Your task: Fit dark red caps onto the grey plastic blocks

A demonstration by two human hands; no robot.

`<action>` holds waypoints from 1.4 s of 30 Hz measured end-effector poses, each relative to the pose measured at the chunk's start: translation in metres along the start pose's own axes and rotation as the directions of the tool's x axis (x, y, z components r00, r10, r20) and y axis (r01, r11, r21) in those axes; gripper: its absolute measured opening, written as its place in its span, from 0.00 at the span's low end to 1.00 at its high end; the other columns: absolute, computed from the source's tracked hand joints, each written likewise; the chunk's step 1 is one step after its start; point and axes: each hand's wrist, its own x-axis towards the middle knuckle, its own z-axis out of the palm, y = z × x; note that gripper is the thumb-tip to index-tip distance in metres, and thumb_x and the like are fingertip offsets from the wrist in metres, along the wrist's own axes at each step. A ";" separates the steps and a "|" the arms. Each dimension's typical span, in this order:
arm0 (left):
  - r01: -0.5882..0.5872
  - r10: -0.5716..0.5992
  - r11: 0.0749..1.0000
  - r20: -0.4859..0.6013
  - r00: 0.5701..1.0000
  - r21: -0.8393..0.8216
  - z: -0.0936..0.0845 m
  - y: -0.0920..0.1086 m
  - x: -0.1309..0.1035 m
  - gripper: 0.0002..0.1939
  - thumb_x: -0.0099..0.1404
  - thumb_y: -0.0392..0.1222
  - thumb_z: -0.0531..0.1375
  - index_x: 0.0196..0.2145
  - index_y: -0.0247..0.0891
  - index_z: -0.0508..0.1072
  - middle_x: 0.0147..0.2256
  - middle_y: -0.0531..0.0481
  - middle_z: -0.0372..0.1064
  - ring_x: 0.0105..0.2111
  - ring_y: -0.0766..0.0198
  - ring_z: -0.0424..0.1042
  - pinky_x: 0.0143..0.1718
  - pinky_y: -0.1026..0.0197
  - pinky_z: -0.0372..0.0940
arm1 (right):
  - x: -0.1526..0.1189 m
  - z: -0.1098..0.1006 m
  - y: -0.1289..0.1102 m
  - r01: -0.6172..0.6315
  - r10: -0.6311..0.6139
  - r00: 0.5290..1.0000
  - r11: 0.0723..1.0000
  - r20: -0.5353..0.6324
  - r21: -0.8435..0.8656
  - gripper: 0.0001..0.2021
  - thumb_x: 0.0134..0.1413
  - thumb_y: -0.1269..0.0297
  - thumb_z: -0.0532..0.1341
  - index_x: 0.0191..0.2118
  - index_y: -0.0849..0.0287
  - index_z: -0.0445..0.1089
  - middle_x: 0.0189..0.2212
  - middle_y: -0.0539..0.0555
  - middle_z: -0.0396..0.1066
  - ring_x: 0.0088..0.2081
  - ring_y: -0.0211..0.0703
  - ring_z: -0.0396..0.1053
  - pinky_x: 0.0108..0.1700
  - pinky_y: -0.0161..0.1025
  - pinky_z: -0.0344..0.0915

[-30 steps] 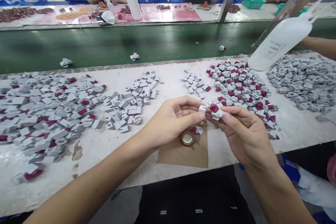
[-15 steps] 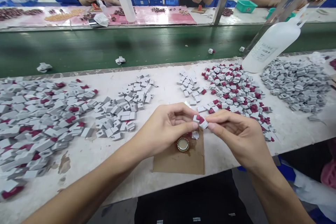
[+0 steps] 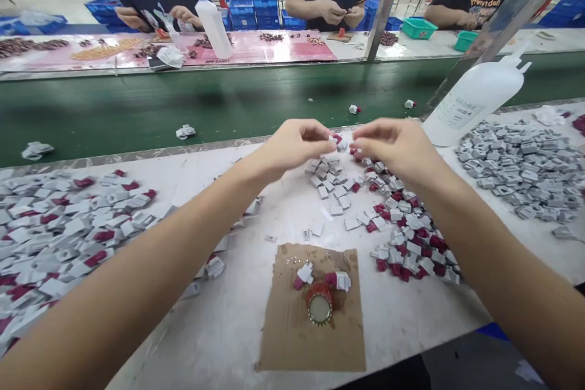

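Observation:
Both my hands are stretched out over the far side of the work table. My left hand (image 3: pixel 297 147) pinches a small grey-and-maroon plastic piece (image 3: pixel 339 140) between thumb and fingers. Close to its right, my right hand (image 3: pixel 393 145) has thumb and fingertips drawn together; blur hides what they hold, if anything. Below the hands lies a cardboard square (image 3: pixel 315 347) bearing a bottle cap (image 3: pixel 320 309) with a pale inside. Two joined pieces rest by the cap, a tilted grey-and-maroon piece (image 3: pixel 304 275) and another grey-and-maroon piece (image 3: pixel 338 280).
Loose grey-and-maroon pieces (image 3: pixel 59 231) spread over the left, with more at right under my forearm. A heap of grey pieces (image 3: pixel 525 164) lies beside a white squeeze bottle (image 3: pixel 475 100). Beyond runs a green conveyor belt (image 3: pixel 256 103); co-workers sit across it.
Both hands have moved forward, away from the cardboard toward the table's far side. The cardboard and its pieces are now uncovered. The view has shifted, and my fingertips are slightly further apart.

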 end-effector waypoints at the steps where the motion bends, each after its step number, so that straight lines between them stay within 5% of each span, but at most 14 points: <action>1: 0.047 -0.043 0.997 -0.070 0.997 0.059 -0.005 -0.003 0.019 0.03 0.66 0.37 0.73 0.37 0.40 0.83 0.40 0.46 0.83 0.42 0.58 0.78 0.47 0.51 0.70 | 0.028 0.000 0.005 0.004 -0.012 0.998 0.991 -0.058 -0.137 0.12 0.65 0.65 0.71 0.52 0.58 0.86 0.47 0.62 0.87 0.44 0.57 0.85 0.51 0.56 0.83; 3: 0.165 -0.132 0.974 -0.211 0.969 0.152 -0.015 -0.012 0.054 0.05 0.65 0.38 0.73 0.34 0.41 0.80 0.39 0.48 0.81 0.44 0.58 0.75 0.48 0.50 0.67 | 0.082 0.002 0.015 -0.030 -0.009 0.994 0.934 -0.107 -0.356 0.21 0.64 0.70 0.69 0.61 0.60 0.82 0.58 0.66 0.83 0.54 0.63 0.83 0.59 0.59 0.80; 6: 0.292 -0.211 0.932 -0.332 0.919 0.217 -0.030 -0.030 0.094 0.08 0.67 0.39 0.70 0.30 0.41 0.77 0.35 0.49 0.77 0.45 0.57 0.72 0.48 0.50 0.64 | 0.147 0.011 0.029 -0.064 0.027 0.996 0.892 -0.088 -0.448 0.28 0.59 0.74 0.71 0.66 0.63 0.80 0.69 0.70 0.75 0.68 0.72 0.74 0.73 0.65 0.68; 10: 0.376 -0.251 0.879 -0.388 0.887 0.292 -0.042 -0.049 0.117 0.11 0.66 0.44 0.71 0.30 0.42 0.75 0.32 0.48 0.72 0.45 0.54 0.70 0.45 0.49 0.62 | 0.185 0.027 0.038 -0.085 0.078 0.996 0.856 -0.036 -0.510 0.18 0.57 0.75 0.74 0.54 0.67 0.86 0.61 0.72 0.81 0.68 0.75 0.74 0.73 0.66 0.67; 13: 0.351 -0.205 0.859 -0.378 0.903 0.372 -0.041 -0.048 0.104 0.08 0.69 0.44 0.69 0.41 0.39 0.78 0.41 0.42 0.75 0.48 0.52 0.70 0.47 0.48 0.64 | 0.181 0.030 0.039 -0.083 0.089 0.996 0.851 -0.014 -0.518 0.10 0.60 0.75 0.72 0.46 0.72 0.86 0.50 0.73 0.85 0.59 0.69 0.81 0.67 0.60 0.73; 16: 0.204 -0.059 0.854 -0.301 0.952 0.479 -0.030 -0.033 0.072 0.21 0.67 0.35 0.66 0.57 0.39 0.77 0.59 0.37 0.72 0.60 0.45 0.67 0.59 0.43 0.65 | 0.160 0.023 0.035 -0.041 0.044 0.999 0.873 -0.006 -0.487 0.14 0.63 0.74 0.68 0.52 0.71 0.85 0.46 0.68 0.87 0.50 0.61 0.84 0.59 0.54 0.78; 19: -0.061 0.100 0.812 -0.035 0.994 0.581 -0.016 -0.019 0.036 0.25 0.66 0.31 0.65 0.60 0.45 0.79 0.62 0.40 0.70 0.65 0.41 0.63 0.70 0.40 0.59 | 0.137 0.012 0.033 0.006 0.005 1.000 0.897 0.025 -0.442 0.17 0.61 0.74 0.69 0.54 0.66 0.85 0.41 0.64 0.87 0.43 0.60 0.85 0.53 0.55 0.81; 22: -0.355 0.198 0.721 0.314 0.929 0.595 -0.004 -0.018 0.019 0.21 0.71 0.34 0.61 0.58 0.44 0.82 0.60 0.40 0.72 0.60 0.41 0.65 0.68 0.35 0.58 | 0.129 0.011 0.034 0.017 0.003 0.999 0.891 0.042 -0.454 0.18 0.56 0.75 0.71 0.53 0.65 0.86 0.44 0.64 0.87 0.45 0.63 0.84 0.57 0.57 0.79; 24: -0.437 0.215 0.674 0.407 0.888 0.596 0.002 -0.023 0.019 0.19 0.74 0.37 0.59 0.57 0.44 0.83 0.60 0.40 0.73 0.59 0.40 0.65 0.66 0.34 0.59 | 0.135 0.018 0.034 0.025 -0.002 0.999 0.883 0.049 -0.469 0.22 0.56 0.75 0.72 0.57 0.63 0.85 0.49 0.64 0.87 0.51 0.64 0.83 0.62 0.58 0.76; 27: -0.427 0.199 0.626 0.396 0.896 0.652 0.005 -0.027 0.027 0.15 0.76 0.38 0.59 0.51 0.41 0.85 0.56 0.39 0.76 0.58 0.39 0.65 0.63 0.34 0.60 | 0.151 0.039 0.032 0.035 0.006 0.996 0.878 0.084 -0.477 0.24 0.54 0.72 0.76 0.58 0.60 0.85 0.54 0.64 0.86 0.58 0.65 0.81 0.68 0.58 0.73; 30: -0.410 0.214 0.647 0.363 0.907 0.643 0.004 -0.027 0.027 0.12 0.77 0.39 0.58 0.44 0.38 0.83 0.53 0.40 0.78 0.55 0.42 0.67 0.63 0.37 0.61 | 0.162 0.061 0.028 0.026 0.035 0.992 0.883 0.121 -0.468 0.17 0.51 0.72 0.77 0.49 0.63 0.87 0.48 0.66 0.87 0.56 0.65 0.82 0.65 0.57 0.75; 33: -0.441 0.245 0.674 0.384 0.890 0.593 0.001 -0.026 0.018 0.14 0.75 0.37 0.57 0.50 0.39 0.82 0.52 0.41 0.77 0.55 0.45 0.68 0.65 0.39 0.61 | 0.160 0.073 0.022 0.032 0.024 0.992 0.901 0.122 -0.433 0.14 0.50 0.72 0.76 0.45 0.66 0.87 0.47 0.68 0.87 0.55 0.66 0.82 0.63 0.58 0.76; 38: -0.421 0.195 0.686 0.407 0.892 0.594 0.001 -0.031 0.012 0.17 0.76 0.44 0.61 0.56 0.44 0.85 0.56 0.40 0.72 0.58 0.40 0.65 0.66 0.35 0.61 | 0.131 0.058 0.006 0.079 -0.043 0.990 0.960 0.138 -0.270 0.08 0.48 0.76 0.75 0.37 0.62 0.86 0.41 0.62 0.87 0.51 0.64 0.84 0.62 0.58 0.78; 42: -0.439 0.186 0.694 0.447 0.875 0.570 0.005 -0.034 0.017 0.19 0.78 0.53 0.60 0.59 0.49 0.84 0.55 0.40 0.70 0.59 0.38 0.64 0.67 0.32 0.60 | 0.084 0.030 0.000 0.038 -0.024 0.988 0.995 0.152 -0.090 0.03 0.60 0.67 0.73 0.40 0.59 0.84 0.34 0.59 0.85 0.39 0.57 0.85 0.47 0.55 0.84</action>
